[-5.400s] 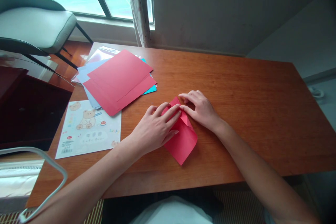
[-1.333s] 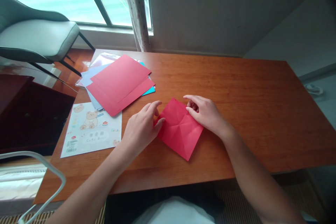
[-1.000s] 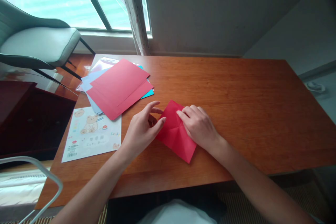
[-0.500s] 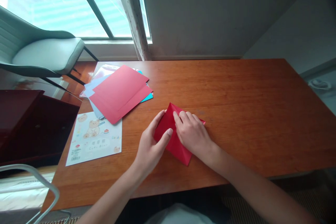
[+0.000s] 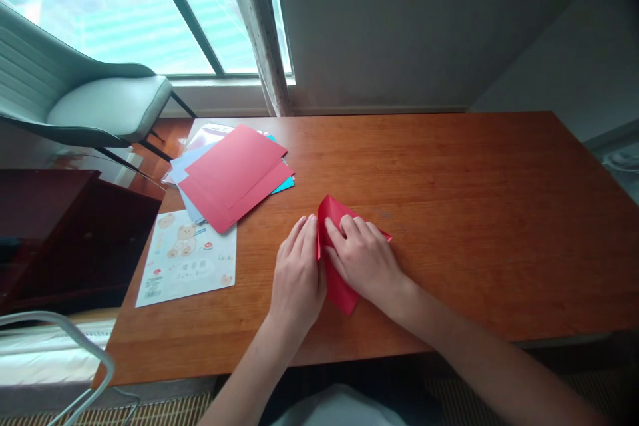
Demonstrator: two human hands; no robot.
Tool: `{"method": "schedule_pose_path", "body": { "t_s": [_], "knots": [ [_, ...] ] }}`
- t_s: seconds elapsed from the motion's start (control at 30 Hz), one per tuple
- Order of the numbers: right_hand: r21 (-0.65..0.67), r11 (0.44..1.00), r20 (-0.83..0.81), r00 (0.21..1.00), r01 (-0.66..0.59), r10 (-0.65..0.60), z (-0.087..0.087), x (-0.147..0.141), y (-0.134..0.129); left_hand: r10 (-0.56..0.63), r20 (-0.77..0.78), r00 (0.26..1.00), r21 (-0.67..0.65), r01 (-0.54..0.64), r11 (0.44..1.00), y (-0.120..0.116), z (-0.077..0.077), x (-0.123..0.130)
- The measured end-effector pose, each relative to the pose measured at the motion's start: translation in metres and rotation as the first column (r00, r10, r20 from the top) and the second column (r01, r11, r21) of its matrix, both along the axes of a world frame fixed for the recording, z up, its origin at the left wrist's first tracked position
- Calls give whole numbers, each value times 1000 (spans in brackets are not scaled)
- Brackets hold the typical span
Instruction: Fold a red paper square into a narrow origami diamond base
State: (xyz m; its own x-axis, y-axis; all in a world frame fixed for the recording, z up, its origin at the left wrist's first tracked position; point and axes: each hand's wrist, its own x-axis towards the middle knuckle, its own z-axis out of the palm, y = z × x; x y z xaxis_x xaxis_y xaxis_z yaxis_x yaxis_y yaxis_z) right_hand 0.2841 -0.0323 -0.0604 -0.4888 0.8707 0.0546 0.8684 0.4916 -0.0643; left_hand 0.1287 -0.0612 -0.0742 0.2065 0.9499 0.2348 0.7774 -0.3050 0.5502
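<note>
A folded piece of red paper [image 5: 342,289] lies on the wooden table in front of me, its left side raised. My left hand [image 5: 300,273] is against that raised left edge, fingers pressed together around it, the thumb mostly hidden. On top of the paper rests my right hand [image 5: 367,253], its fingers curled and its index fingertip pressing near the upper left part. The paper's top corner and a right corner stick out past my right hand.
Red sheets [image 5: 234,173] lie over pale and blue ones at the table's back left. Nearer is a white sheet with bear drawings [image 5: 192,256]. A chair [image 5: 110,106] stands beyond the table [image 5: 449,213], by the window.
My left hand has turned over toward the right, its fingers closing together and lifting the paper's left side. My right hand stays on the paper. The view has shifted slightly.
</note>
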Motion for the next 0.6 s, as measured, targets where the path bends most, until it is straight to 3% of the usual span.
{"method": "schedule_pose_path", "body": {
  "t_s": [0.1, 0.23, 0.6],
  "knots": [
    [-7, 1000, -14, 1000, 1, -1, -1, 0, 0, 61, -199, 978, 40, -54, 998, 2, 2, -1],
    [-25, 1000, -30, 1000, 4, -5, -1, -1, 2, 75, -353, 933, 49, -61, 997, 2, 5, 5],
    [-139, 989, -75, 995, 51, -62, 4, 3, 12, -279, -365, 888, -25, 291, 957, 6, 4, -15]
  ]
}}
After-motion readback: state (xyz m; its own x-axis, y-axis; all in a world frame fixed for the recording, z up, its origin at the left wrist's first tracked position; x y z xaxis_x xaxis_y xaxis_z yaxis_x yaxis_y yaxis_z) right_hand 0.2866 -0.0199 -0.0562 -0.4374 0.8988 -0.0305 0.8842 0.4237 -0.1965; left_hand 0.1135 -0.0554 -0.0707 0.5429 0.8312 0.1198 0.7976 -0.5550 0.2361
